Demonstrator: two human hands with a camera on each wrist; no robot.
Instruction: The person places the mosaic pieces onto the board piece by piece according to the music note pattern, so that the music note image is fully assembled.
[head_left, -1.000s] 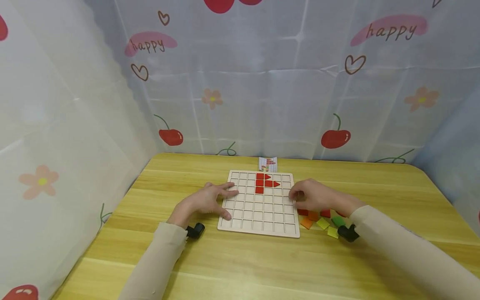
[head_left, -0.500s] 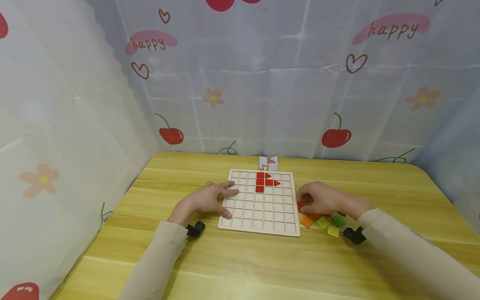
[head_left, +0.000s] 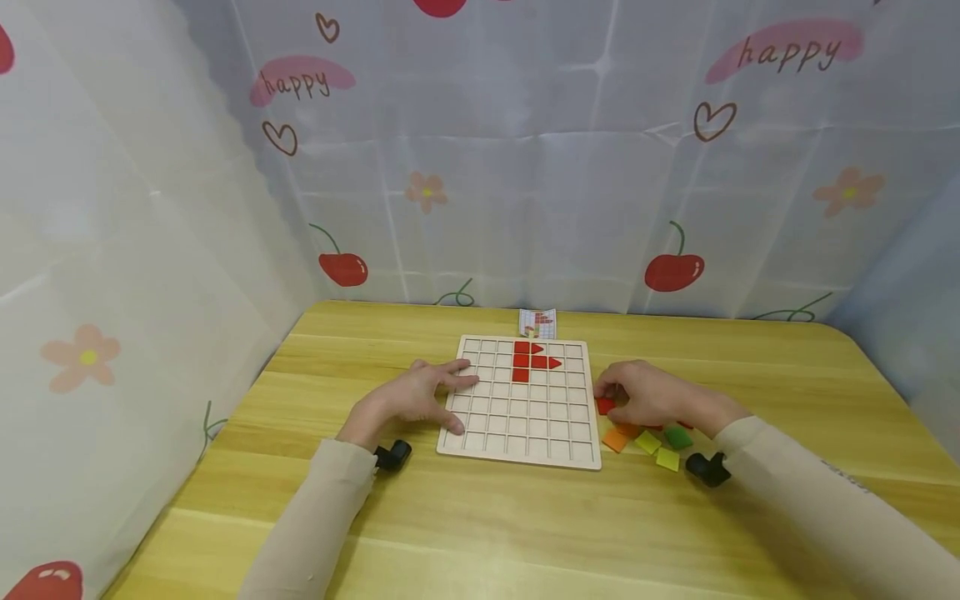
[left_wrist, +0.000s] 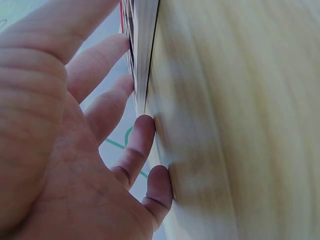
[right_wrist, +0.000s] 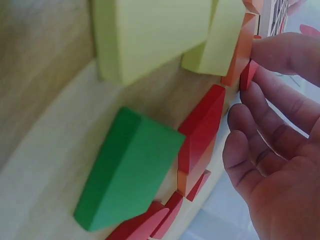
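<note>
A square wooden grid board [head_left: 517, 429] lies on the table, with red tiles [head_left: 521, 361] set in its upper middle cells, two of them pointed. My left hand [head_left: 416, 395] rests spread at the board's left side, index and middle fingertips over its edge and thumb lower down. In the left wrist view, the ring finger and little finger [left_wrist: 159, 187] touch the table beside the board. My right hand [head_left: 647, 395], just right of the board, pinches a square red tile [head_left: 606, 406] between thumb and fingers. The right wrist view shows only a sliver of this red tile [right_wrist: 248, 75].
Loose tiles lie right of the board: orange [head_left: 617, 439], yellow [head_left: 647, 442] and green [head_left: 677, 437], with more red ones partly under the right hand. A small printed pattern card [head_left: 537, 323] stands behind the board. A patterned curtain [head_left: 525, 208] encloses the table.
My right hand has moved right, off the board's edge to the loose tiles, and the red tile at its fingers has shifted slightly away from me. The left hand stays put.
</note>
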